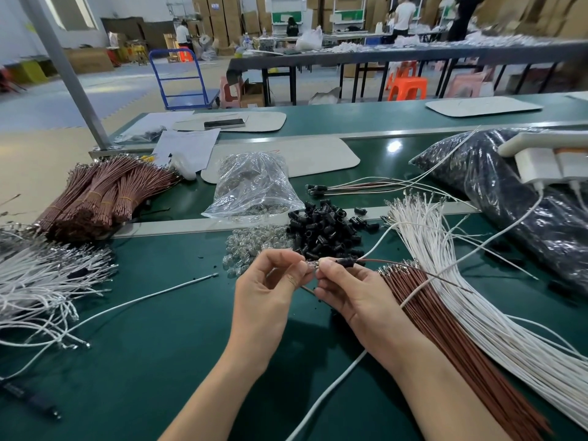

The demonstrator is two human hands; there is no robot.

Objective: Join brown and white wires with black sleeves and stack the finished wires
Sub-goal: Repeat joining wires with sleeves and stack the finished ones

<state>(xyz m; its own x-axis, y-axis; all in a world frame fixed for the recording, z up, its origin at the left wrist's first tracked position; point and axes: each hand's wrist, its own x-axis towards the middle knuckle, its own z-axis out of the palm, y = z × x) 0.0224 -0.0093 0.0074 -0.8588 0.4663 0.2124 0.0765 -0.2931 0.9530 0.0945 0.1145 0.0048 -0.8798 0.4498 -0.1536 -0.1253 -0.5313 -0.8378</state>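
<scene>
One sleeved wire (345, 261) spans left hand (265, 302), right hand (350, 296).

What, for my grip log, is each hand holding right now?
Left hand: closed, pinching a small clear part.
Right hand: closed, pinching the black sleeve, with wires trailing from it.

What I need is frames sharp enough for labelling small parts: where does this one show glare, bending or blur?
Head view: glare spot on the green belt; wide lens bows the grey post; far workers are soft; the wire assembly between left hand and right hand is sharp.
</scene>
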